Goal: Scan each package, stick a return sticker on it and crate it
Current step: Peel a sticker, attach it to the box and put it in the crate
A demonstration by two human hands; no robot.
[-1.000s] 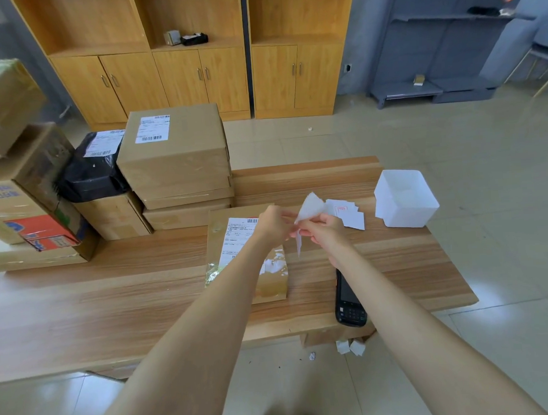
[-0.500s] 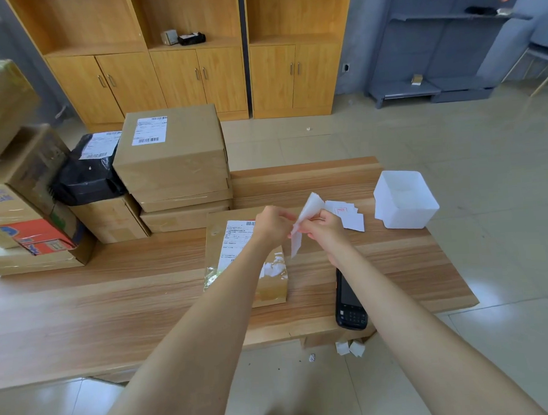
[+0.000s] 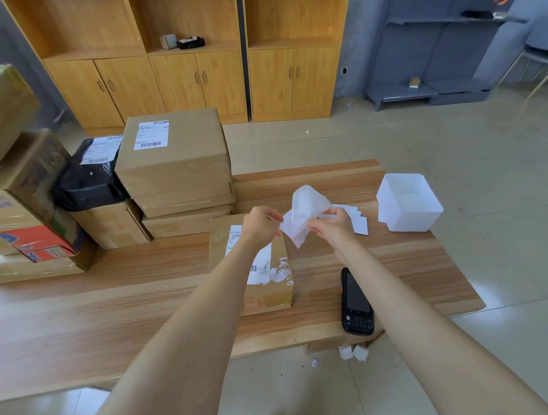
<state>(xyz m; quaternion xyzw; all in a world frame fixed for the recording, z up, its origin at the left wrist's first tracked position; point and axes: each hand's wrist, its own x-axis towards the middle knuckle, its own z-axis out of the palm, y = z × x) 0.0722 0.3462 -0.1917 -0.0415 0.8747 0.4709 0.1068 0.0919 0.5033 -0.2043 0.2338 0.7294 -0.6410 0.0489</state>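
Both hands hold a white sticker sheet (image 3: 303, 215) in the air above the table. My left hand (image 3: 261, 224) pinches its left edge and my right hand (image 3: 334, 226) pinches its right side, and the sheet is splitting into two layers. Below my left forearm lies a flat brown package (image 3: 264, 290) with a white shipping label. A black handheld scanner (image 3: 355, 301) lies on the table near the front edge, to the right of the package. More white stickers (image 3: 359, 223) lie behind my right hand.
A white plastic bin (image 3: 407, 202) stands at the table's right end. Stacked cardboard boxes (image 3: 175, 168) and a black bagged parcel (image 3: 87, 179) fill the table's back left. Paper scraps (image 3: 353, 352) lie on the floor under the front edge. Wooden cabinets line the far wall.
My hands have drawn slightly apart and the sheet has spread wider between them, its upper flap lifting. The package and the scanner have not moved.
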